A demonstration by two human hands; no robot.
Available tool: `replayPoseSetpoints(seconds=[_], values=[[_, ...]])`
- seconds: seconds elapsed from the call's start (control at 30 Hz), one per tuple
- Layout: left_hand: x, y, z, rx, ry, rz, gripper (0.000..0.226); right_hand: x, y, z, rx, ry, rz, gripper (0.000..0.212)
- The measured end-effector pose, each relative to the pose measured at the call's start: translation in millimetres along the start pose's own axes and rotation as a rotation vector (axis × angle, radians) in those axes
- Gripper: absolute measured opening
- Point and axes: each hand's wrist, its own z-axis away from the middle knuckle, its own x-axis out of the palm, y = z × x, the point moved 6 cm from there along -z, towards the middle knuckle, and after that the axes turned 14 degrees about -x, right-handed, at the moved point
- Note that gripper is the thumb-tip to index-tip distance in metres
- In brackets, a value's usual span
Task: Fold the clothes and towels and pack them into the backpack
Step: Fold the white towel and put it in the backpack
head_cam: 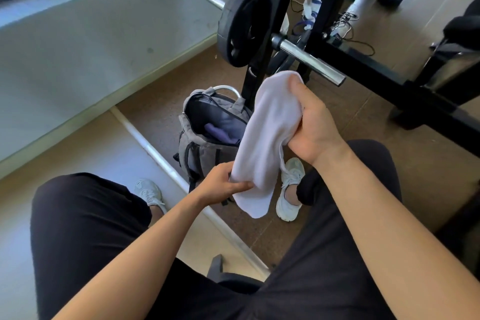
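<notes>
A white towel (268,138), folded into a long narrow strip, hangs in the air above my knees. My right hand (313,122) grips its upper part, thumb over the top fold. My left hand (224,183) pinches the lower part, and the towel's end dangles below it. On the floor between my feet stands a grey backpack (200,148) with its top unzipped. A purple garment (220,134) lies inside it. The towel covers the backpack's right side.
A black weight rack (337,41) with a barbell and plate (241,21) stands just behind the backpack. A wall and raised ledge run along the left. My white shoes (289,189) flank the bag. Another person's legs and cables are at the far right.
</notes>
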Motion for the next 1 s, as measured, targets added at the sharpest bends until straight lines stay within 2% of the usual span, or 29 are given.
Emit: replayPoseSetpoints(seconds=[0.07,0.13,0.2,0.27,0.37,0.43,0.5,0.6,0.7,0.87,1.0], values=[[-2,-18,-1,-0.119,0.033,-0.098,0.036,-8,-4,-5,-0.031,0.037,-0.024,0.053],[-10,-38,-2,-0.198,0.117,-0.205,0.043,-20,-4,-10,-0.056,0.082,0.001,0.051],[-18,-53,-3,-0.246,0.18,-0.116,0.047,-34,-1,-12,-0.076,0.144,0.069,0.045],[-26,-57,0,-0.233,0.226,0.017,0.044,-46,10,-12,-0.087,0.186,0.157,0.038],[-34,-51,8,-0.161,0.262,0.148,0.024,-61,32,-9,-0.099,0.193,0.359,0.025],[-42,-44,14,-0.13,0.302,0.192,0.032,-66,44,-11,-0.093,0.144,0.505,0.029],[-48,-42,19,-0.103,0.33,0.162,0.031,-68,48,-13,-0.097,0.082,0.636,0.029],[-64,-44,27,-0.08,0.469,0.053,0.024,-69,49,-16,-0.116,0.008,0.752,0.016],[-83,-44,39,-0.087,0.604,0.14,0.024,-74,54,-20,-0.144,-0.01,0.853,0.006],[-104,-49,54,-0.191,0.77,0.248,0.021,-84,63,-30,-0.137,0.077,0.862,0.012],[-114,-51,65,-0.288,0.905,0.318,0.013,-100,55,-29,-0.175,0.35,0.735,0.012]])
